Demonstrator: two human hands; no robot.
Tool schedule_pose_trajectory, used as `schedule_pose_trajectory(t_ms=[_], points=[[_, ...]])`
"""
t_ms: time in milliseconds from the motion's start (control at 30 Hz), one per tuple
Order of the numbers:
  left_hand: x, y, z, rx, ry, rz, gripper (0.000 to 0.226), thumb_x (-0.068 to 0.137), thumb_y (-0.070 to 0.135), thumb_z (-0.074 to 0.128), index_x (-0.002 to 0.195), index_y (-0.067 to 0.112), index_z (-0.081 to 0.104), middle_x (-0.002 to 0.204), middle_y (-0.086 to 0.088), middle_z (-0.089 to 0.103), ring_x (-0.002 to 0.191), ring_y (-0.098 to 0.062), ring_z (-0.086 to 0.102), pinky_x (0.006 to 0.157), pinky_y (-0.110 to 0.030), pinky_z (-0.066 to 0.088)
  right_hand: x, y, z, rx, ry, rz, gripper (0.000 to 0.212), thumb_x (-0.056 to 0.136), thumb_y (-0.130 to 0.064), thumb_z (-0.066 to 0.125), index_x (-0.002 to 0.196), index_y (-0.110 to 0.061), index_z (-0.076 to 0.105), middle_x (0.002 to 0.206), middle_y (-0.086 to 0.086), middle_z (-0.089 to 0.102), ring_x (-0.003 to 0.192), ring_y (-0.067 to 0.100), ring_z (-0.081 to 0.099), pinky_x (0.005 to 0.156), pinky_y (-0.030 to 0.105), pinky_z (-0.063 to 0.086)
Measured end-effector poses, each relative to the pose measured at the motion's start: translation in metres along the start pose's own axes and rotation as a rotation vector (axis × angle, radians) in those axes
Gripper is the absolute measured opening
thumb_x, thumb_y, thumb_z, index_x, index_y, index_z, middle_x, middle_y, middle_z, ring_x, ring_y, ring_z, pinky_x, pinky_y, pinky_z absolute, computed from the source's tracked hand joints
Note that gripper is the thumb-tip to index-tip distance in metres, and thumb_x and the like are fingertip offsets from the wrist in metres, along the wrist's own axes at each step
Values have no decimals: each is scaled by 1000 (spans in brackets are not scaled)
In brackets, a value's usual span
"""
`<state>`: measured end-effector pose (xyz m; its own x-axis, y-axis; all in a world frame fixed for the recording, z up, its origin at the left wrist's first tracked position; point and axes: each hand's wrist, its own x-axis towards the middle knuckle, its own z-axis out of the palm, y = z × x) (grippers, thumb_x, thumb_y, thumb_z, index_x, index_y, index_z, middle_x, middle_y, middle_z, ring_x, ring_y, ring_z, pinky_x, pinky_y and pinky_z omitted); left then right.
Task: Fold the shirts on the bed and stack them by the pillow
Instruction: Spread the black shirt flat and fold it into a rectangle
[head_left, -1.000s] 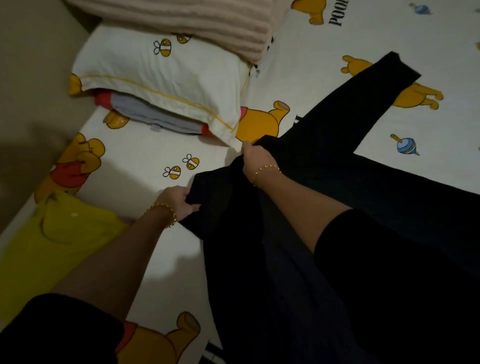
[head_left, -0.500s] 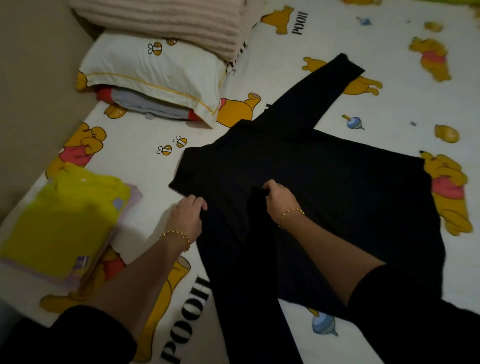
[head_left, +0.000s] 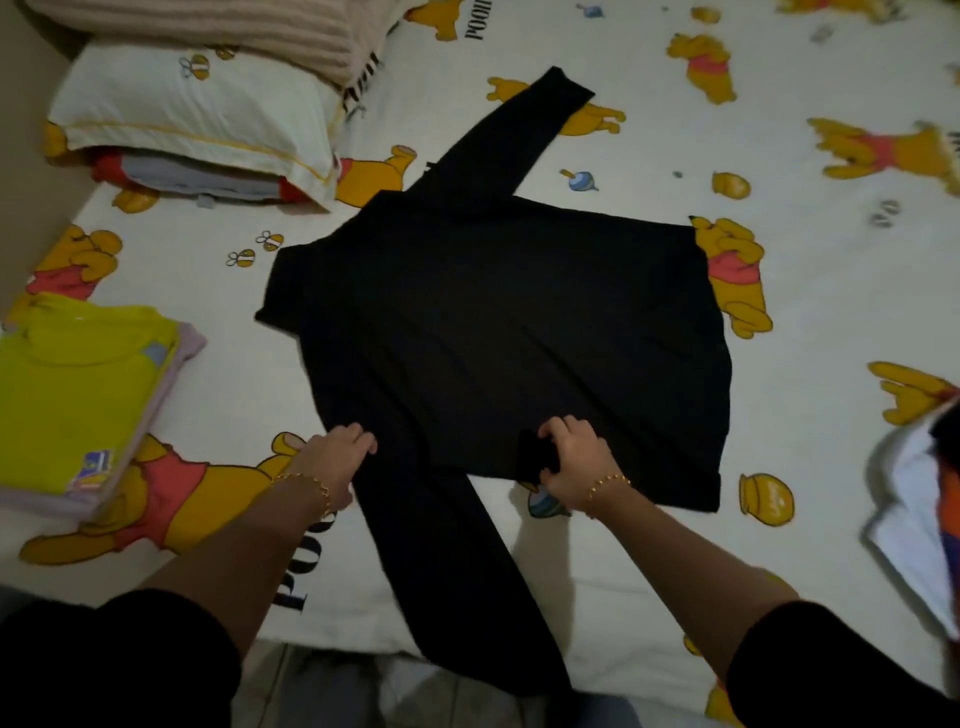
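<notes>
Now the black long-sleeved shirt (head_left: 493, 322) lies spread flat on the bed (head_left: 795, 415), its body reaching away from both hands. A second ago it was bunched up near the pillow (head_left: 197, 119) with the hands at its collar end; since then they have drawn back to its near edge and the cloth has been smoothed out.

The right hand (head_left: 571, 457) clenches a small gather of black fabric at that near edge. The left hand (head_left: 337, 457) sits with curled fingers where the near sleeve (head_left: 457, 571) joins the body; whether it pinches the cloth or only presses it I cannot tell. That sleeve runs back between the forearms and over the bed's edge, while the other sleeve points away beyond the hands.

By my judgement the laying-out is done and no fold is made yet, so the sleeves come next. Outside the left hand lies a folded yellow shirt (head_left: 78, 395) on a stack; outside the right, a loose pile of clothes (head_left: 914, 519).
</notes>
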<state>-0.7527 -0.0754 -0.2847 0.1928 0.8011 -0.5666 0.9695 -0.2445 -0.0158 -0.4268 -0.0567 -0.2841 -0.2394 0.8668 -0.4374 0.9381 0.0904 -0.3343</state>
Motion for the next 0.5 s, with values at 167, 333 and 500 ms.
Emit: schedule_pose_trajectory(t_ms=[167,333,500], points=[[8,-11,7,202,92,187,56,77,34,60,127,21,39,124,1,40,114,-18,42,95,-30,35,-13,3,36,-230,77,126,47,77,-24,57,121,-23,41,119,0,41,112,22,40,92,38,36],[17,-18,10,251,140,231,23,98,21,34,113,20,52,115,2,54,107,-18,48,90,-30,35,-2,8,40,-352,143,262,41,84,-16,55,122,-22,41,121,2,46,114,24,43,93,38,40],[0,-41,10,175,85,230,23,97,18,37,105,13,58,106,-3,58,102,-21,53,79,-31,41,-5,13,21,-321,16,215,37,88,-12,48,124,-22,49,121,3,55,114,25,48,96,39,41]])
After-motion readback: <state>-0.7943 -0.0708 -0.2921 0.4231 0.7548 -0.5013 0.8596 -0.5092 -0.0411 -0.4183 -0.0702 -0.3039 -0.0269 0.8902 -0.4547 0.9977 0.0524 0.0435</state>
